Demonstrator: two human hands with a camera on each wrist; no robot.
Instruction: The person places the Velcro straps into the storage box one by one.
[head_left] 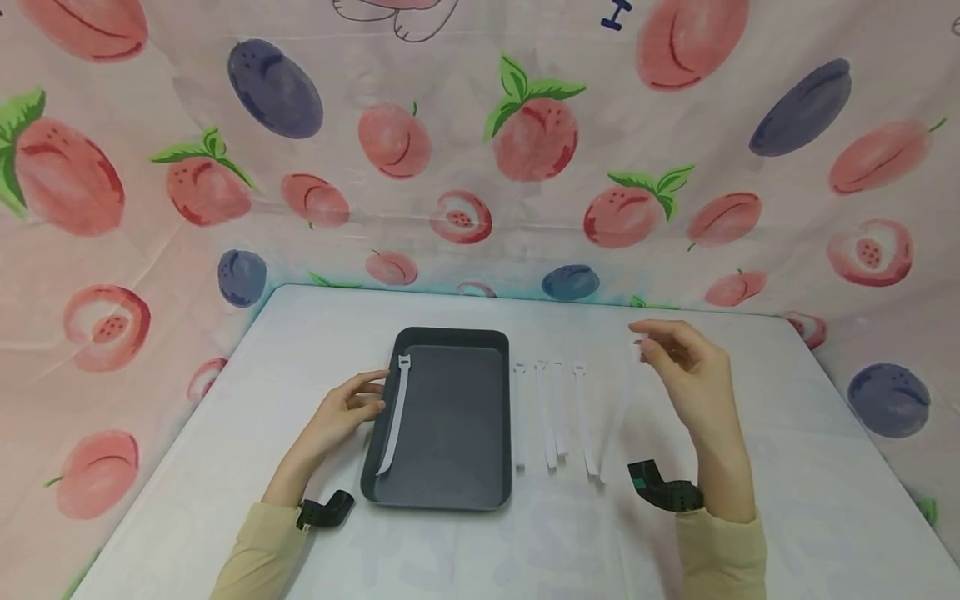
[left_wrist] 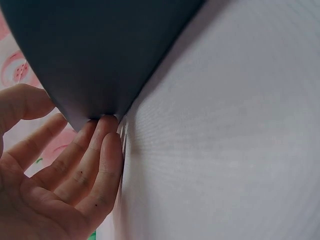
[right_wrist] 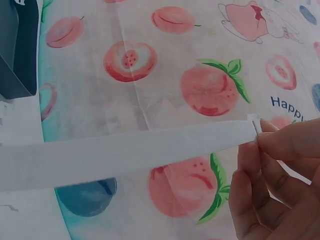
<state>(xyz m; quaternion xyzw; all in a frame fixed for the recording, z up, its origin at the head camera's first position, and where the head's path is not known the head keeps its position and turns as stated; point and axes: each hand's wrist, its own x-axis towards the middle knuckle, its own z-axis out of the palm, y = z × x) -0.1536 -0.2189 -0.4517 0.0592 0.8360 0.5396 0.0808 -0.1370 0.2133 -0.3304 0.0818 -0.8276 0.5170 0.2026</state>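
The right hand point(head_left: 693, 375) pinches one end of a white strap point(right_wrist: 125, 150) between thumb and fingers, lifted off the tabletop point(head_left: 787, 467) at about three o'clock from the dark tray point(head_left: 450, 492). One strap point(head_left: 395, 412) already lies along the tray's nine-o'clock side; four more point(head_left: 551, 412) wait in a row between tray and raised hand. The left hand point(head_left: 347, 412) rests with relaxed, straight fingers point(left_wrist: 100, 150) touching the tray's nine-o'clock wall. I'd judge the carry needs the dangling tail to clear the rim. Peach-and-plum printed cloth point(head_left: 536, 137) curtains the white tabletop all round.
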